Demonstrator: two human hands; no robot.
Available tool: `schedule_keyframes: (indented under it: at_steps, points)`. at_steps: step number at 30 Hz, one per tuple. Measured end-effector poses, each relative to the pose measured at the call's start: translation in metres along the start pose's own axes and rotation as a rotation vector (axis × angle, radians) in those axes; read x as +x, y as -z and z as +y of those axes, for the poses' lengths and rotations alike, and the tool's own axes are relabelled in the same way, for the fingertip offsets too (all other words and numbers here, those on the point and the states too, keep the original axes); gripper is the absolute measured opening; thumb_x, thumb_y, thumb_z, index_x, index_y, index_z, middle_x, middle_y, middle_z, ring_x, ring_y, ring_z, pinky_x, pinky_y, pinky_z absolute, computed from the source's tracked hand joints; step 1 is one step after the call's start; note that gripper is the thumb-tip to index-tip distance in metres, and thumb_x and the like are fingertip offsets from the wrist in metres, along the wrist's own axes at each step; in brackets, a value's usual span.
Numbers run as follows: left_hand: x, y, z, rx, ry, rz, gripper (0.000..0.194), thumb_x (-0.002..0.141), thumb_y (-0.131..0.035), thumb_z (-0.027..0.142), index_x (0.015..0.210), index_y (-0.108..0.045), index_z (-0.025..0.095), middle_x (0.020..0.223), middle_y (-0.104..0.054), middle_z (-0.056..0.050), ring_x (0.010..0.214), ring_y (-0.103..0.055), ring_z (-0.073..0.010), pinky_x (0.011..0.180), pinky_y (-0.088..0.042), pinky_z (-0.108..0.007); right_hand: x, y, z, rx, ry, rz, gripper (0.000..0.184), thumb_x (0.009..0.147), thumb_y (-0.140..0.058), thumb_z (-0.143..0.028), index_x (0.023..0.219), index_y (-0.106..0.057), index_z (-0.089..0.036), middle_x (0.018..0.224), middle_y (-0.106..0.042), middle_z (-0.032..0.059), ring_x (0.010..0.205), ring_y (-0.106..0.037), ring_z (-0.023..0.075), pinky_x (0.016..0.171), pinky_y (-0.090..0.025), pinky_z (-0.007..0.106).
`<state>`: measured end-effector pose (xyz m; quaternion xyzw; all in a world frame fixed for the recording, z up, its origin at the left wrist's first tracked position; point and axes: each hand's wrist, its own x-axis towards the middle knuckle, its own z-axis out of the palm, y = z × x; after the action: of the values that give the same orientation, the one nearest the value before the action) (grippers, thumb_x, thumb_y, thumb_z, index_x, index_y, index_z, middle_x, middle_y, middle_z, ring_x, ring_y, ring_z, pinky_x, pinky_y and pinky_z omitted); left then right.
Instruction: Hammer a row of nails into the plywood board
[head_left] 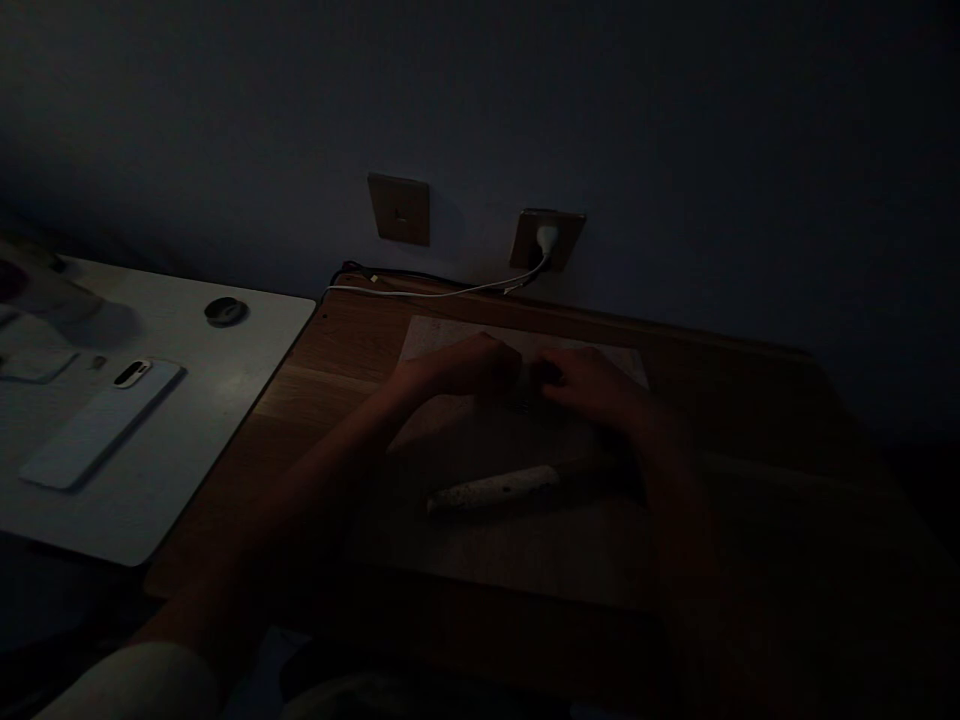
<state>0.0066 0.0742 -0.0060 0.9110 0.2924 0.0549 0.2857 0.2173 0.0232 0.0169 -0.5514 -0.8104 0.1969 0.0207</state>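
The room is dim. My left hand [469, 366] and my right hand [592, 385] are curled close together, fingertips almost meeting above a pale sheet of paper [450, 340] on a wooden desk [315, 345]. Whether anything small lies between the fingers is too dark to tell. Below my hands, on the sheet, lies a speckled pale cylindrical handle [495, 488]. Its dark end runs right toward my right wrist and fades into shadow. Neither hand touches it.
To the left stands a white table [225, 400] with a white smartphone [101, 425] and a dark round object [225, 311]. A wall plate [399, 208] and a socket with a white plug [547, 240] sit above the desk. A white cable [435, 293] runs along the desk's back edge.
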Motion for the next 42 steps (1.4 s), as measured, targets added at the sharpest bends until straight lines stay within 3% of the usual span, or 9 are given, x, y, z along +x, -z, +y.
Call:
schedule_keyframes:
  at_steps: [11,18,32,42]
  points:
    - [-0.003,0.005,-0.011,0.073,0.017,-0.026,0.018,0.085,-0.064,0.007,0.093,-0.078,0.016,0.094,-0.08,-0.004,0.081,-0.072,-0.0153,0.071,-0.046,-0.024,0.006,-0.011,-0.013,-0.143,-0.118,-0.066,0.021,0.098,-0.063,-0.023,0.108,-0.079,-0.014,0.113,-0.082,0.016,0.104,-0.075,0.028,0.08,-0.048,0.031]
    - [-0.003,0.004,-0.005,0.08,0.058,-0.031,0.019,0.085,-0.063,0.005,0.088,-0.078,0.016,0.086,-0.079,-0.001,0.078,-0.071,-0.0144,0.068,-0.044,-0.023,0.014,-0.02,-0.01,-0.142,-0.135,-0.038,0.023,0.093,-0.063,-0.012,0.11,-0.079,-0.012,0.115,-0.081,0.0164,0.107,-0.074,0.0274,0.083,-0.048,0.03]
    - [-0.001,0.001,0.001,-0.037,-0.045,-0.045,0.029,0.082,-0.061,-0.002,0.088,-0.081,0.017,0.085,-0.081,0.0,0.076,-0.07,-0.0137,0.072,-0.045,-0.023,0.007,-0.005,-0.015,-0.031,-0.027,-0.075,0.042,0.084,-0.058,0.003,0.111,-0.084,-0.015,0.117,-0.084,0.0122,0.112,-0.076,0.0273,0.092,-0.051,0.03]
    - [0.0,0.0,-0.006,0.037,-0.007,-0.044,0.024,0.087,-0.062,0.003,0.089,-0.081,0.017,0.086,-0.08,-0.001,0.076,-0.071,-0.014,0.068,-0.044,-0.023,0.005,-0.004,-0.015,-0.037,0.021,-0.083,0.04,0.085,-0.059,0.003,0.109,-0.085,-0.016,0.117,-0.084,0.0114,0.113,-0.076,0.0273,0.096,-0.053,0.031]
